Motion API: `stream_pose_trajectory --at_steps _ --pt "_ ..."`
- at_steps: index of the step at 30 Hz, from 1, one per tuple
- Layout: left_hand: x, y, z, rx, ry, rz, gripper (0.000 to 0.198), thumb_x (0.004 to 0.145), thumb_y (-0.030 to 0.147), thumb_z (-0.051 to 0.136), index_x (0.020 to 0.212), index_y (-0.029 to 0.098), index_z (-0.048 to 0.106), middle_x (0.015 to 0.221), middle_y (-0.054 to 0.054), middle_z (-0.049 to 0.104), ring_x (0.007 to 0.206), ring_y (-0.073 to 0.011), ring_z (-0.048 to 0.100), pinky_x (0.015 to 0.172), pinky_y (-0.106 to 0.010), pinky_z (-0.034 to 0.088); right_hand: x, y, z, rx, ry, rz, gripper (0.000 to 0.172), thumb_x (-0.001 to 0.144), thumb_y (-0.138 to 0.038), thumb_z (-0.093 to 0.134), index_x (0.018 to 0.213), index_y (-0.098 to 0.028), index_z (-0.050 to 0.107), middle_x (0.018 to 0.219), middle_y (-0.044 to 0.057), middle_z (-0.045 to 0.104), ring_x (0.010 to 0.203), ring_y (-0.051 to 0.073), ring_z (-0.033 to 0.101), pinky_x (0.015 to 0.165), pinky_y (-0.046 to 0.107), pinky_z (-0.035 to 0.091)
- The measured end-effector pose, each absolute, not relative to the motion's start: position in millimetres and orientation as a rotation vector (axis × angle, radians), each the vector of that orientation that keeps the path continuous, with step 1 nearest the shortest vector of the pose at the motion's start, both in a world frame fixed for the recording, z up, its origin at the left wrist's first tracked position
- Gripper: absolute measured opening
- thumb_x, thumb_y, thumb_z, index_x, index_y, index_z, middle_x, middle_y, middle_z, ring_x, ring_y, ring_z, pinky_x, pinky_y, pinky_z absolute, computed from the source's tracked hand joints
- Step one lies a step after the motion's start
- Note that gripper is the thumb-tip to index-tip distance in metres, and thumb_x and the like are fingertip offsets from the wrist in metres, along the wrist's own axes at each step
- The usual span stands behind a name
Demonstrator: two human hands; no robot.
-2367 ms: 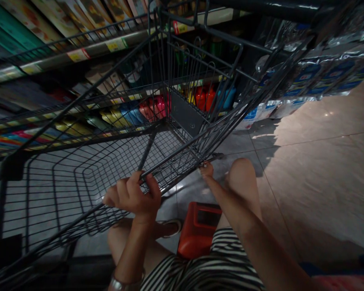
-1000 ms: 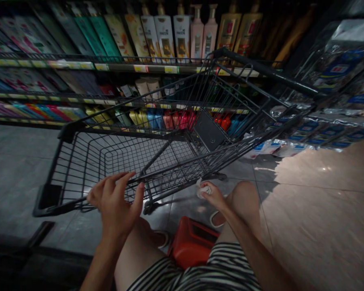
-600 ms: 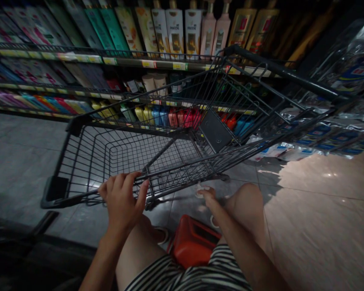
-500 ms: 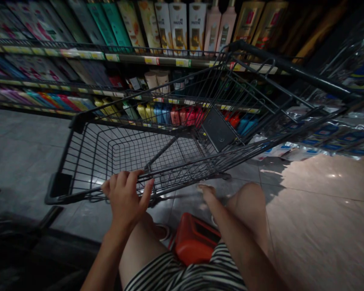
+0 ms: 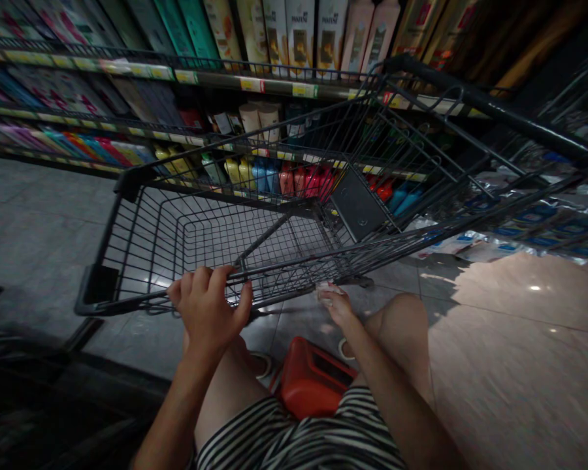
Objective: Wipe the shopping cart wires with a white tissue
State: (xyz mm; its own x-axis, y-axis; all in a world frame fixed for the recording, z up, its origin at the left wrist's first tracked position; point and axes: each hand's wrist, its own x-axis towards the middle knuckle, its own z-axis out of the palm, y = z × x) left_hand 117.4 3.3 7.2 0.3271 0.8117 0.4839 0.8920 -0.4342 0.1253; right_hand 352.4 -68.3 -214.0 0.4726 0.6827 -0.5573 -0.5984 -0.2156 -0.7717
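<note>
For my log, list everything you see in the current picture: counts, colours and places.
Shopping cart: 1, dark grey, centre
Shelves: 3 levels visible, dark, beyond the cart
Bottles: many, mixed colours, on the shelves
Price labels: many, mostly yellow and white, along the shelves
Shiny packs: several, silvery and blue, right side
Floor: 1, grey tile, beneath the cart
Unclear objects: count uncertain, dark, lower left
Box-like object: 1, orange-red, between the legs
Shoes: 2, pale-edged, partly hidden
Striped garment: 1, black and white, bottom
Crumpled item: 1, whitish, in the right hand
Legs: 2, bare, below the garment
Left hand: 1, bare, on the cart's near rim
Right hand: 1, bare, beside the cart
</note>
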Motion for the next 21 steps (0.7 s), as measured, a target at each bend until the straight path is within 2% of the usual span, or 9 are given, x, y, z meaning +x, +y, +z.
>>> stream_pose_trajectory --at_steps 3,9,14,18,21 --pt "116 3 5 -2.429 -1.563 -0.734 0.027 0.084 0.045 0.058 0.098 0.022 0.064 0.085 -0.009 0.058 0.087 -0.0299 0.051 0.084 -0.046 0.032 364 -83 -201 -1.479 -0.152 1.292 0.031 0.041 -0.008 0.068 0.07 -0.017 0.07 0.064 -0.002 0.068 0.059 0.014 0.06 0.059 0.025 0.046" --pt "120 2 7 -2.405 -1.581 -0.741 0.026 0.085 0.043 0.056 0.096 0.022 0.064 0.083 -0.009 0.057 0.086 -0.0298 0.051 0.084 -0.046 0.032 377 -87 -201 -1.665 -0.317 1.397 0.022 0.042 -0.002 0.061 0.058 -0.015 0.07 0.06 0.001 0.069 0.06 0.018 0.059 0.056 0.027 0.041" --pt "124 1 10 -2.38 -1.611 -0.755 0.024 0.084 0.042 0.055 0.093 0.021 0.065 0.081 -0.008 0.056 0.085 -0.0294 0.049 0.083 -0.046 0.032 369 -63 -228 -1.68 -0.17 1.236 0.01 0.048 -0.012 0.064 0.052 -0.019 0.057 0.053 -0.002 0.061 0.058 0.016 0.057 0.057 0.027 0.043" --pt "125 0 10 -2.364 -1.609 -0.764 0.024 0.083 0.043 0.056 0.09 0.021 0.064 0.079 -0.008 0.055 0.083 -0.0289 0.049 0.081 -0.045 0.032 359 -51 -249 -1.628 -0.051 1.116 0.019 0.058 -0.021 0.066 0.053 -0.023 0.047 0.052 -0.002 0.057 0.06 0.016 0.057 0.06 0.029 0.048" --pt "125 0 9 -2.347 -1.556 -0.771 0.023 0.084 0.042 0.055 0.091 0.021 0.064 0.078 -0.007 0.055 0.082 -0.0283 0.049 0.08 -0.044 0.032 352 -50 -257 -1.546 -0.058 1.103 0.022 0.066 -0.025 0.067 0.057 -0.024 0.048 0.054 -0.003 0.056 0.06 0.016 0.058 0.06 0.029 0.05"
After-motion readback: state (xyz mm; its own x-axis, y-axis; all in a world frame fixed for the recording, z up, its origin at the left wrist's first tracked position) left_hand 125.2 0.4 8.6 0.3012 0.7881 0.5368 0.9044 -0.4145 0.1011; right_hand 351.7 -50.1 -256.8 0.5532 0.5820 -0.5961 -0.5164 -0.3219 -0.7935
